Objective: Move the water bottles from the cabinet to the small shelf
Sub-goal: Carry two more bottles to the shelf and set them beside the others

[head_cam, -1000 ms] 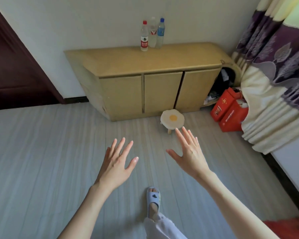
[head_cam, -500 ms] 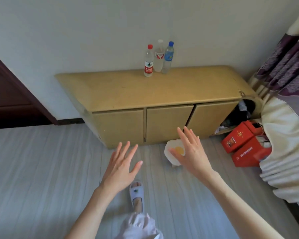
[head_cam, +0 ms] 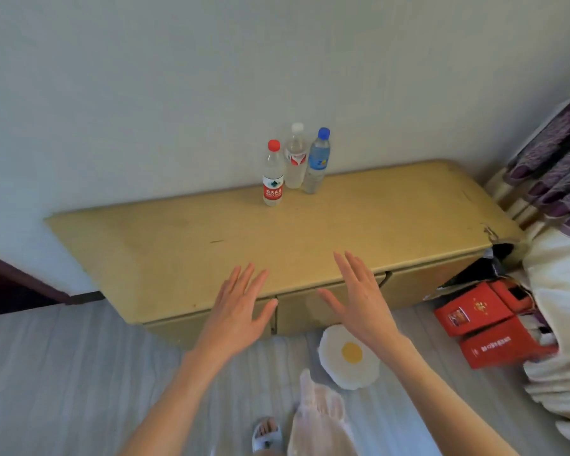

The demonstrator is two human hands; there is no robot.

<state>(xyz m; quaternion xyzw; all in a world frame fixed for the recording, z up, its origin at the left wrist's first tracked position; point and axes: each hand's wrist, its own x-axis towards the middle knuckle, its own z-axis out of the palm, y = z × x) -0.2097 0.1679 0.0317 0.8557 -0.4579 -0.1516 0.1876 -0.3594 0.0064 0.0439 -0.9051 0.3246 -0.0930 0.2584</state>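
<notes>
I see both hands raised in front of the cabinet [head_cam: 310, 232], fingers straight and spread, holding nothing: my left hand [head_cam: 236, 311] over the front edge, my right hand [head_cam: 359, 301] just beside it. Three water bottles stand upright at the back of the cabinet top, near the wall and close together: the red-capped bottle [head_cam: 273, 174] frontmost, the white-capped bottle [head_cam: 296, 156] behind it, the blue-capped bottle [head_cam: 316, 162] at the right. On the floor below sits a fried-egg-shaped stool [head_cam: 348, 357], with red boxes [head_cam: 487, 324] further right.
</notes>
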